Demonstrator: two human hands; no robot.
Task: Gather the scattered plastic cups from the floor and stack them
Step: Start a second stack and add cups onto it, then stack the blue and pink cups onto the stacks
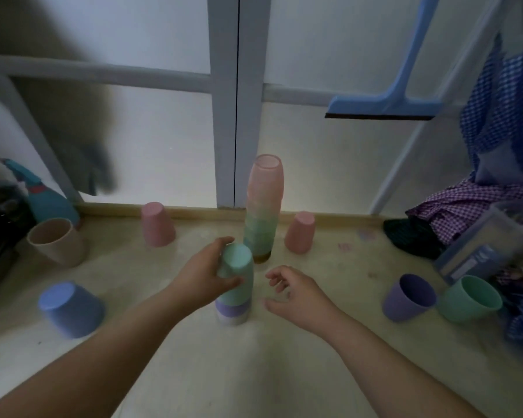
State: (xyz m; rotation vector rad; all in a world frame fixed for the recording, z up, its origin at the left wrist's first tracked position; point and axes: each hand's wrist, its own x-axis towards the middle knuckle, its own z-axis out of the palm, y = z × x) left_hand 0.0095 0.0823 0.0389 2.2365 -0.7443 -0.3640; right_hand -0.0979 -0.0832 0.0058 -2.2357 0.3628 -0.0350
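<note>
A short stack of upside-down cups [235,300], green on top with purple and white below, stands on the floor in the middle. My left hand [207,268] grips its green top cup. To its right my right hand [290,289] hovers open, holding nothing. Behind stands a tall stack [263,206] of pink and green cups. Loose cups lie around: two pink upside-down cups [157,224] [300,233], a beige upright cup [58,241], a blue upside-down cup [70,309], a purple cup [408,297] and a green cup [468,298] on their sides at right.
A white door with grey-blue frames [225,101] closes off the back. A blue broom [384,104] leans at upper right. Checked clothes [495,146] and a plastic box [477,245] crowd the right side. A teal spray bottle [46,197] and dark object sit at left.
</note>
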